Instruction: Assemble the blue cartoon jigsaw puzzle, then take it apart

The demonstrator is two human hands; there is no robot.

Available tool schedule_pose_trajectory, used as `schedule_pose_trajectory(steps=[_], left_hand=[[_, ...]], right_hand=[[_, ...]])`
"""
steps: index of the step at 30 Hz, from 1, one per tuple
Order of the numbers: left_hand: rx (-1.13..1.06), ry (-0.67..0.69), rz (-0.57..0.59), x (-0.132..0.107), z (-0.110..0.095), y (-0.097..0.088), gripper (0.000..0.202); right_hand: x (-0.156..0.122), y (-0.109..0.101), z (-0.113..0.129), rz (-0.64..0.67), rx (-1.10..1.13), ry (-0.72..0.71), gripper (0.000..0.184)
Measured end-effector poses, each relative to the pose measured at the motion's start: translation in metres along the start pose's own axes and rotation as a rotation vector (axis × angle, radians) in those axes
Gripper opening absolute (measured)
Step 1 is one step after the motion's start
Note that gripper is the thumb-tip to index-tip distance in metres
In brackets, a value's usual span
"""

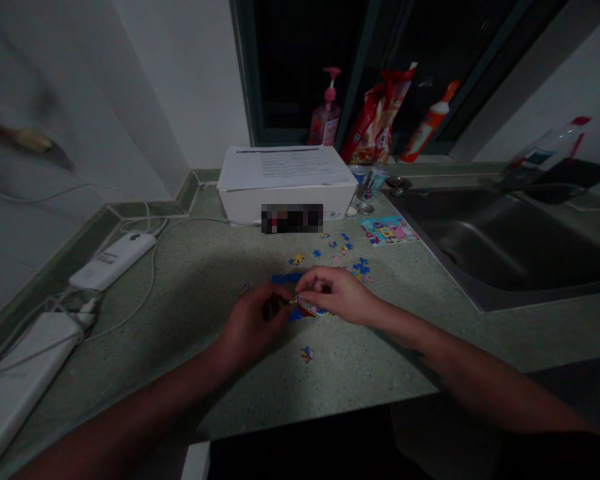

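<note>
My left hand (260,313) and my right hand (337,293) meet over a partly joined jigsaw puzzle (295,315) with a blue edge. Thumb and fingers of each hand are pinched together around a small jigsaw piece (294,301), which is mostly hidden by the fingertips. The hands also cover much of the puzzle below them. Behind my right hand lie loose blue jigsaw pieces (361,265), with several more scattered farther back. A small group of pieces (307,354) lies nearer to me, and another bit (244,289) is just beyond my left hand.
A white box (240,203) with papers on top stands at the back. Right of it are a colourful picture card (390,230), cans (373,183) and a metal sink (520,233). White power banks (114,260) and cables lie left. Bottles and a red bag (380,120) line the windowsill.
</note>
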State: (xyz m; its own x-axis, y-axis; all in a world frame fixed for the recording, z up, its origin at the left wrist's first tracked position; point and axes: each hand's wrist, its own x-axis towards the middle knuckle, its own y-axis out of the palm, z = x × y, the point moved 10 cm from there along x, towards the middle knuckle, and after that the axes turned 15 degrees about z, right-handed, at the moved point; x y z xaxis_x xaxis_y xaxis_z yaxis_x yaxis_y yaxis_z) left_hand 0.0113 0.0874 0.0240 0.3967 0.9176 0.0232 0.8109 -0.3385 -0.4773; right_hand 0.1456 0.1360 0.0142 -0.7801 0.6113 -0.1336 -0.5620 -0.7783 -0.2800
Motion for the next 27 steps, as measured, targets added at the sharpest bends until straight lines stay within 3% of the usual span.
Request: schedule_pose_trajectory(steps=[13, 21, 27], left_hand=[[0.026, -0.013, 0.061, 0.000, 0.007, 0.013, 0.012], [-0.053, -0.069, 0.005, 0.001, 0.011, 0.001, 0.009], [-0.140, -0.072, -0.008, 0.002, 0.015, 0.002, 0.012]], right_hand=[[-0.004, 0.007, -0.004, 0.005, -0.038, -0.024, 0.019], [-0.024, 0.001, 0.032, -0.140, -0.442, -0.326, 0.013], [-0.028, 0.010, 0.039, -0.149, -0.635, -0.341, 0.020]])
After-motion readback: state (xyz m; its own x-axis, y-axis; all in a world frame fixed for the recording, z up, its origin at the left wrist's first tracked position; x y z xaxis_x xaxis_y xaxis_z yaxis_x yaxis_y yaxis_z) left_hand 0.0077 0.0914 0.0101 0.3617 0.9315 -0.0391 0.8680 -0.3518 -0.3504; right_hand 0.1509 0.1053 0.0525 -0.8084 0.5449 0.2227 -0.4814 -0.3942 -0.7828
